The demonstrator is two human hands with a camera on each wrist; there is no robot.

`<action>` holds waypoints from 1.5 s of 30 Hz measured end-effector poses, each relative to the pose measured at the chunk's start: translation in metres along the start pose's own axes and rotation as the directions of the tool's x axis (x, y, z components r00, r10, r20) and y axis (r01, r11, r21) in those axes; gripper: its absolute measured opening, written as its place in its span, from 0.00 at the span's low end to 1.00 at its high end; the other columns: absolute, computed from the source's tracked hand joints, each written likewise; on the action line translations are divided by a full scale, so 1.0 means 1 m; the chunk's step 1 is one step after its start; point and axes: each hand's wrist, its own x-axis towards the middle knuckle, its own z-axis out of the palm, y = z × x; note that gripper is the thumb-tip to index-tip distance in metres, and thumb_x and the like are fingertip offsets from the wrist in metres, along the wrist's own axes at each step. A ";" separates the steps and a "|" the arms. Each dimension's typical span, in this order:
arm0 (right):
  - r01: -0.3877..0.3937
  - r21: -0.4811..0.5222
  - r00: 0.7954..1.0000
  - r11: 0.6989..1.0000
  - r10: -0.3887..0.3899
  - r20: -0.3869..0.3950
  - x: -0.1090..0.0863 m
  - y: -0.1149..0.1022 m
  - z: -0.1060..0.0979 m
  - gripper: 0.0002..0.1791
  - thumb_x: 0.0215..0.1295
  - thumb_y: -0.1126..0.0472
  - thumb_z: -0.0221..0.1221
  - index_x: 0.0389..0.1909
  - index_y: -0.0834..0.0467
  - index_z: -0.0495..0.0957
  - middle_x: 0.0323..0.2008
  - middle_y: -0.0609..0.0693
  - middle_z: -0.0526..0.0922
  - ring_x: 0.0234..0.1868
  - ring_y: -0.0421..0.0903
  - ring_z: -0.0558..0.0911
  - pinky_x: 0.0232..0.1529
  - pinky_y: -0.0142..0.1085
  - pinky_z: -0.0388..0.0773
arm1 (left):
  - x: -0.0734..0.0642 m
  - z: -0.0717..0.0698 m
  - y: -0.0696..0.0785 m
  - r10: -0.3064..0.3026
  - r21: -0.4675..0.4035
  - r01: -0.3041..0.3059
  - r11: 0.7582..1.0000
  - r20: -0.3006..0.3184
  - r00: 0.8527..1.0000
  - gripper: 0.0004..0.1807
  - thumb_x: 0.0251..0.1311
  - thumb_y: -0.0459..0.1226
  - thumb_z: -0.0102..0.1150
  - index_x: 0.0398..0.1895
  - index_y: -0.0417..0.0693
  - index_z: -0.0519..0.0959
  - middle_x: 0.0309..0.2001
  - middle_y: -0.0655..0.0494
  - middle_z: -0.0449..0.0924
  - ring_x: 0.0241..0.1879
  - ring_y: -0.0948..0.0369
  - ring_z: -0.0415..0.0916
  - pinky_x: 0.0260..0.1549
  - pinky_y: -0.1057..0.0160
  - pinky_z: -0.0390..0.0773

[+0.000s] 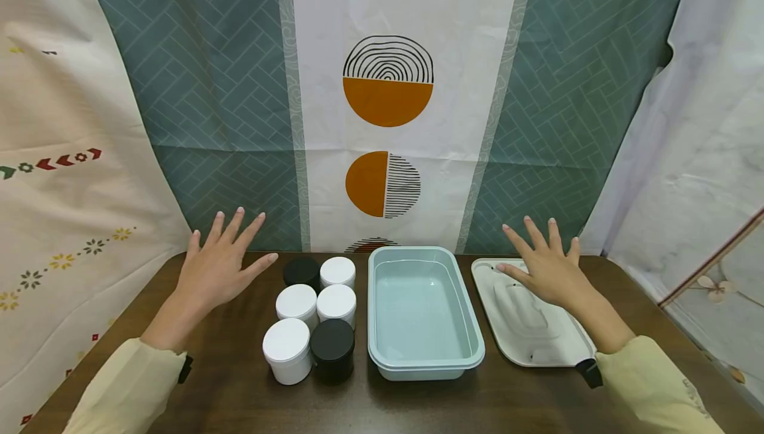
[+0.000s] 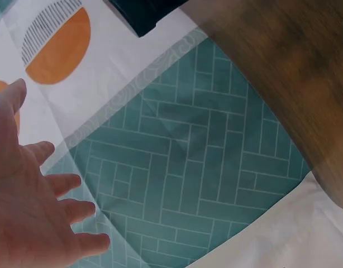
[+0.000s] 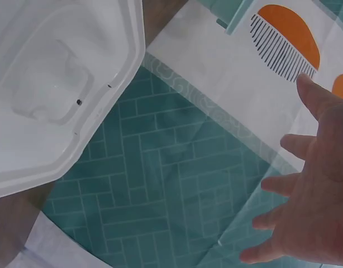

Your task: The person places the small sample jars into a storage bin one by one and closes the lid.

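Note:
In the head view my left hand (image 1: 216, 268) hovers over the table's left side, fingers spread, holding nothing. Beside it stands a group of lidded jars: white jars (image 1: 288, 349) and black jars (image 1: 332, 349), in two columns. A pale blue plastic basin (image 1: 425, 314) sits right of them, with nothing inside it. My right hand (image 1: 550, 273), fingers also spread, is held above a white tray (image 1: 519, 328) with a raised, moulded middle and small dark specks. Both wrist views show the left hand (image 2: 32, 206) and the right hand (image 3: 317, 190) with nothing in the fingers.
The dark wooden table (image 1: 239, 401) runs under everything. A teal and white patterned curtain (image 1: 394, 135) hangs along its back edge. Pale cloths hang at the left (image 1: 65, 155) and the right (image 1: 704, 155).

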 end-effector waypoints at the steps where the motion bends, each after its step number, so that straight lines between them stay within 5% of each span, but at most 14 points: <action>1: 0.000 -0.001 1.000 1.000 0.000 -0.006 0.000 0.000 -0.001 0.42 0.61 0.35 0.46 0.70 0.52 0.48 0.67 0.68 0.44 0.65 0.74 0.35 0.50 0.75 0.32 | 0.000 -0.001 0.000 0.000 -0.002 0.000 1.000 0.000 1.000 0.42 0.59 0.64 0.38 0.71 0.53 0.47 0.69 0.36 0.44 0.67 0.36 0.35 0.55 0.30 0.37; 19: 0.031 0.094 0.998 0.995 -0.026 -0.054 -0.002 -0.001 -0.008 0.41 0.63 0.38 0.47 0.71 0.52 0.46 0.66 0.70 0.47 0.64 0.75 0.41 0.51 0.73 0.41 | -0.007 -0.009 -0.005 0.007 -0.040 -0.008 0.999 -0.038 0.999 0.43 0.58 0.62 0.43 0.71 0.51 0.48 0.67 0.33 0.47 0.65 0.34 0.40 0.54 0.29 0.41; 28: 0.047 0.232 0.999 0.972 -0.041 -0.033 -0.003 0.000 0.005 0.40 0.64 0.42 0.50 0.70 0.57 0.47 0.66 0.72 0.47 0.63 0.75 0.43 0.53 0.71 0.45 | -0.019 -0.004 -0.009 0.024 -0.174 -0.033 0.984 -0.052 0.998 0.43 0.58 0.59 0.48 0.71 0.48 0.49 0.66 0.32 0.51 0.64 0.33 0.44 0.55 0.32 0.47; 37: 0.083 0.379 0.996 0.922 -0.087 -0.005 -0.006 -0.006 0.024 0.39 0.65 0.46 0.50 0.70 0.59 0.48 0.67 0.67 0.51 0.66 0.67 0.50 0.57 0.65 0.50 | -0.038 0.002 -0.006 0.038 -0.393 -0.048 0.918 -0.034 0.999 0.43 0.58 0.52 0.55 0.70 0.45 0.49 0.66 0.35 0.53 0.64 0.36 0.49 0.53 0.33 0.54; 45: 0.125 0.477 0.991 0.870 -0.136 -0.012 -0.008 -0.014 0.041 0.36 0.66 0.50 0.50 0.68 0.62 0.51 0.66 0.64 0.56 0.65 0.64 0.57 0.58 0.61 0.56 | -0.060 0.012 0.004 0.015 -0.492 -0.022 0.871 -0.017 1.000 0.42 0.57 0.49 0.57 0.70 0.45 0.51 0.64 0.37 0.59 0.61 0.39 0.57 0.49 0.36 0.62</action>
